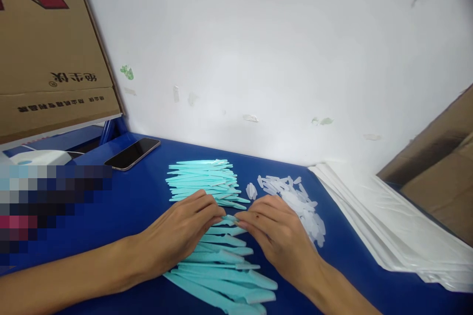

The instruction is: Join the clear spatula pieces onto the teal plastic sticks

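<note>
My left hand (181, 229) is closed in a pinch on one end of a slim turquoise eyebrow razor (229, 218). Fingertips of my right hand (279, 231) pinch its other end, so both hands meet over it. Below and between my hands lies a spread of turquoise razors (225, 278), roughly side by side. Beyond my left hand is a neater pile of similar razors (203, 177). Small translucent white blade caps (291, 197) lie heaped past my right hand, partly hidden by it. A few caps (252, 191) sit apart, left of that heap.
Everything rests on a blue table (99, 221) against a white wall (240, 49). A phone (133, 153) lies at the back left, near a cardboard box (48, 54). White plastic sheets or bags (384, 226) are stacked on the right, beside more cardboard (439, 177).
</note>
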`<move>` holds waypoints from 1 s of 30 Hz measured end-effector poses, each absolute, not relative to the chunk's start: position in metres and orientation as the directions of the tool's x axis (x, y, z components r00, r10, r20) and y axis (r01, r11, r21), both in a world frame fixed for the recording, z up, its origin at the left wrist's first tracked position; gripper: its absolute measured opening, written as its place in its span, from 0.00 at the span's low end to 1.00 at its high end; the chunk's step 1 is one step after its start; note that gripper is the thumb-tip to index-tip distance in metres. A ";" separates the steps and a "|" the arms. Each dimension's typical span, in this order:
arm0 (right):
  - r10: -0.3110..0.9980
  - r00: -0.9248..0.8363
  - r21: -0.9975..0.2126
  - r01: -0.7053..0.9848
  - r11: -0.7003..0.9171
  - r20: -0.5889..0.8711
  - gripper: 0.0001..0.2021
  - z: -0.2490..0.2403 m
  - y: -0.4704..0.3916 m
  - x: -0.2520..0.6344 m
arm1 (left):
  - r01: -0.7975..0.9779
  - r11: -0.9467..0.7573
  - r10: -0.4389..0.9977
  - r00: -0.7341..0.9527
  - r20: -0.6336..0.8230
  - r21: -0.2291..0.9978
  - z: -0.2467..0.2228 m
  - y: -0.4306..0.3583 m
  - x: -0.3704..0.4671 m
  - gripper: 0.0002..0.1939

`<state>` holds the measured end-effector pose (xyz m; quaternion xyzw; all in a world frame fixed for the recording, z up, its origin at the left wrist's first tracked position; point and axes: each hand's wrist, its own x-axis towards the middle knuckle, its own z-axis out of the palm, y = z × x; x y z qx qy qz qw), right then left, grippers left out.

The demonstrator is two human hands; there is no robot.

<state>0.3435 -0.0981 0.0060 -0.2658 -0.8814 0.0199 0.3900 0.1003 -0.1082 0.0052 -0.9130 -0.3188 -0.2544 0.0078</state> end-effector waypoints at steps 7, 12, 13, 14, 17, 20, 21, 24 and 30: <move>0.562 -0.545 -0.133 0.634 0.762 0.622 0.09 0.019 -0.087 0.359 | 0.705 -0.708 0.683 0.667 0.298 0.045 0.005 -0.100 0.096 0.11; 0.630 -0.541 -0.089 0.715 0.693 0.558 0.10 0.021 -0.075 0.376 | 0.726 -0.683 0.719 0.644 0.261 0.087 0.009 -0.102 0.094 0.12; 0.638 -0.544 -0.085 0.721 0.688 0.545 0.11 0.021 -0.073 0.377 | 0.732 -0.678 0.720 0.642 0.262 0.071 0.010 -0.102 0.093 0.13; 0.644 -0.546 -0.081 0.726 0.683 0.536 0.11 0.020 -0.073 0.378 | 0.746 -0.665 0.728 0.631 0.269 0.048 0.011 -0.100 0.092 0.14; 0.662 -0.539 -0.052 0.754 0.655 0.520 0.10 0.019 -0.072 0.380 | 0.795 -0.606 0.754 0.583 0.302 -0.020 0.012 -0.094 0.088 0.13; 0.684 -0.533 -0.007 0.786 0.618 0.498 0.11 0.019 -0.070 0.384 | 0.824 -0.564 0.773 0.549 0.319 -0.049 0.009 -0.089 0.084 0.11; 0.687 -0.536 0.002 0.789 0.614 0.490 0.11 0.018 -0.070 0.385 | 0.828 -0.559 0.777 0.544 0.316 -0.052 0.008 -0.087 0.083 0.11; 0.685 -0.572 -0.001 0.767 0.641 0.451 0.13 0.015 -0.069 0.387 | 0.830 -0.554 0.783 0.545 0.301 -0.063 0.006 -0.086 0.081 0.10; 0.631 -0.711 -0.070 0.645 0.761 0.310 0.25 0.005 -0.073 0.380 | 0.842 -0.533 0.802 0.536 0.264 -0.089 0.007 -0.086 0.083 0.08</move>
